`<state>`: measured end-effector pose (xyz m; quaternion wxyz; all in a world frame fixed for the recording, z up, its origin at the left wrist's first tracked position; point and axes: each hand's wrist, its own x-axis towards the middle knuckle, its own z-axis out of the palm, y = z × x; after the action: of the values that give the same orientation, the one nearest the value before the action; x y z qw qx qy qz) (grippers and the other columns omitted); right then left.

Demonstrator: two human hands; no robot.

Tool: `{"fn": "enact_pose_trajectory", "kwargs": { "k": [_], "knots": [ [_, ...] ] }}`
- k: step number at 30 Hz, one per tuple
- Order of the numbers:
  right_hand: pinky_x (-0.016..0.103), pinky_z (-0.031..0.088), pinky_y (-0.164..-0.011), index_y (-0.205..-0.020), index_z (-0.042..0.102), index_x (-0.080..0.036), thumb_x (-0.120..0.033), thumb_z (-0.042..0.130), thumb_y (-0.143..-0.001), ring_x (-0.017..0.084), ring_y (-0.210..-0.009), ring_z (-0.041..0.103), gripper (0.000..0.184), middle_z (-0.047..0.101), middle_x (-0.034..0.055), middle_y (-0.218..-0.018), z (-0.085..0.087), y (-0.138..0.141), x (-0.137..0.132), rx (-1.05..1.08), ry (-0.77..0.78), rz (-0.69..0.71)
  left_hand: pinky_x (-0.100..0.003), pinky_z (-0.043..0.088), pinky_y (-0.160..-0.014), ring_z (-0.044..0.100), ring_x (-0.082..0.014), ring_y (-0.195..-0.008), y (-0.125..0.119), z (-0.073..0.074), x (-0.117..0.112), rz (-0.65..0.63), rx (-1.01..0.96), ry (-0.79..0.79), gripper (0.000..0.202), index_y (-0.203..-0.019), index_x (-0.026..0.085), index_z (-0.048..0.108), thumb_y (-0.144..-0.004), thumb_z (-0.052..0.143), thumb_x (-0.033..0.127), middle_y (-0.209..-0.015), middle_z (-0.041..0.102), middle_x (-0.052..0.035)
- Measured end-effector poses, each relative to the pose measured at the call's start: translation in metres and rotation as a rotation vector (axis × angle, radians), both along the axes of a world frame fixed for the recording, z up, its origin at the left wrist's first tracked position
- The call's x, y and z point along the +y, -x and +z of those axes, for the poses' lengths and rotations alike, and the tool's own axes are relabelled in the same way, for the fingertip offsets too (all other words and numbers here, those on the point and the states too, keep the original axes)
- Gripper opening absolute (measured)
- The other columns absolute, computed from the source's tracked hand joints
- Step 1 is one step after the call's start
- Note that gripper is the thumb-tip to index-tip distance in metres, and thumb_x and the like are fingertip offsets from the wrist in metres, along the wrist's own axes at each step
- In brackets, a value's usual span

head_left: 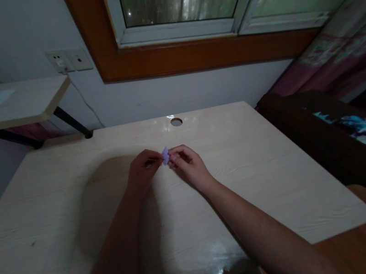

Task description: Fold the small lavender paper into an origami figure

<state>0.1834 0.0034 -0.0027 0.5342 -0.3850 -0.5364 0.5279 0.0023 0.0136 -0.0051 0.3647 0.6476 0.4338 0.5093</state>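
Observation:
A small purple piece of folded paper (165,155) is held between my two hands, above the middle of the pale wooden table (247,145). My left hand (143,168) pinches its left side with thumb and fingertips. On its right side, the thumb and forefinger of my right hand (190,163) close on it as well. The fingertips cover parts of the paper, so its full shape is hard to make out.
A round cable hole (176,122) lies near the table's back edge. At the left, a raised shelf (34,100) stands on black legs. A white cord (83,99) hangs from a wall socket (59,61). Dark furniture (311,135) with blue items stands beyond the right edge.

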Motion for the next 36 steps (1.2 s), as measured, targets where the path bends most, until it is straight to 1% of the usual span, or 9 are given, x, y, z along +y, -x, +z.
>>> {"fn": "enact_pose_trajectory", "kwargs": {
  "k": [3,7,14,19,21,27,29,32,36],
  "knots": [
    [0.029,0.049,-0.069,-0.096,0.069,-0.022,-0.040,0.065,-0.089,0.016,-0.077,0.061,0.020,0.067,0.0038,-0.087,0.0001,-0.0018,0.0009,-0.074,-0.041,-0.056,-0.027,0.056,-0.077,0.068,-0.0152,-0.081,-0.0007,-0.0008,0.0003,0.026,0.016,0.010,0.014,-0.093,0.021,0.069,-0.081,0.072,0.028,-0.088,0.071,-0.0019],
    [0.030,0.049,-0.073,-0.096,0.072,-0.023,-0.041,0.066,-0.088,0.017,-0.082,0.061,0.020,0.067,0.0048,-0.094,-0.0013,-0.0031,0.0021,-0.163,-0.098,-0.092,-0.029,0.057,-0.079,0.069,-0.0160,-0.084,-0.0022,-0.0042,0.0010,0.037,-0.007,0.021,0.027,-0.104,0.021,0.067,-0.079,0.074,0.027,-0.093,0.072,-0.0028],
    [0.032,0.048,-0.078,-0.092,0.074,-0.025,-0.039,0.069,-0.086,0.019,-0.084,0.061,0.016,0.067,0.0041,-0.092,-0.0008,-0.0025,0.0021,-0.211,-0.162,-0.093,-0.030,0.057,-0.079,0.069,-0.0160,-0.083,-0.0028,-0.0012,-0.0002,0.000,-0.033,0.051,0.028,-0.105,0.020,0.067,-0.079,0.074,0.026,-0.091,0.071,-0.0030],
    [0.030,0.048,-0.072,-0.098,0.073,-0.025,-0.039,0.072,-0.084,0.017,-0.076,0.059,0.019,0.066,0.0026,-0.087,-0.0034,-0.0017,0.0024,-0.170,-0.128,-0.086,-0.029,0.057,-0.078,0.069,-0.0156,-0.082,-0.0023,-0.0010,-0.0002,0.003,-0.044,0.076,0.030,-0.106,0.021,0.067,-0.078,0.075,0.026,-0.090,0.071,-0.0028],
    [0.030,0.048,-0.072,-0.098,0.073,-0.025,-0.039,0.072,-0.084,0.017,-0.075,0.059,0.019,0.066,0.0029,-0.088,-0.0028,-0.0016,0.0023,-0.174,-0.132,-0.085,-0.029,0.057,-0.078,0.069,-0.0156,-0.081,-0.0022,-0.0022,0.0004,0.006,-0.051,0.077,0.030,-0.106,0.021,0.067,-0.077,0.075,0.026,-0.090,0.071,-0.0025],
    [0.035,0.049,-0.085,-0.089,0.075,-0.026,-0.033,0.069,-0.087,0.020,-0.093,0.063,0.009,0.068,0.0051,-0.098,0.0047,-0.0022,0.0024,-0.210,-0.271,-0.098,-0.029,0.056,-0.078,0.069,-0.0153,-0.080,-0.0025,-0.0028,0.0010,0.004,-0.062,0.086,0.028,-0.104,0.020,0.067,-0.077,0.075,0.027,-0.089,0.071,-0.0021],
    [0.036,0.049,-0.086,-0.088,0.074,-0.026,-0.033,0.069,-0.087,0.021,-0.094,0.063,0.009,0.068,0.0053,-0.097,0.0054,-0.0026,0.0029,-0.214,-0.270,-0.096,-0.029,0.056,-0.078,0.068,-0.0151,-0.080,-0.0025,-0.0033,0.0008,-0.005,-0.072,0.099,0.029,-0.104,0.020,0.067,-0.077,0.076,0.027,-0.088,0.071,-0.0020],
    [0.036,0.049,-0.084,-0.085,0.074,-0.025,-0.035,0.069,-0.087,0.021,-0.090,0.063,0.011,0.068,0.0051,-0.094,0.0029,-0.0029,0.0038,-0.218,-0.236,-0.100,-0.029,0.055,-0.078,0.068,-0.0153,-0.080,-0.0022,-0.0056,0.0009,-0.035,-0.104,0.111,0.033,-0.107,0.021,0.066,-0.076,0.077,0.029,-0.088,0.070,-0.0020],
    [0.033,0.049,-0.078,-0.086,0.073,-0.024,-0.040,0.068,-0.087,0.019,-0.082,0.062,0.017,0.067,0.0041,-0.088,-0.0020,-0.0022,0.0040,-0.197,-0.138,-0.097,-0.029,0.055,-0.080,0.068,-0.0151,-0.083,-0.0020,-0.0079,0.0005,-0.064,-0.134,0.119,0.035,-0.108,0.022,0.065,-0.077,0.077,0.030,-0.090,0.069,-0.0020]
  ]
}}
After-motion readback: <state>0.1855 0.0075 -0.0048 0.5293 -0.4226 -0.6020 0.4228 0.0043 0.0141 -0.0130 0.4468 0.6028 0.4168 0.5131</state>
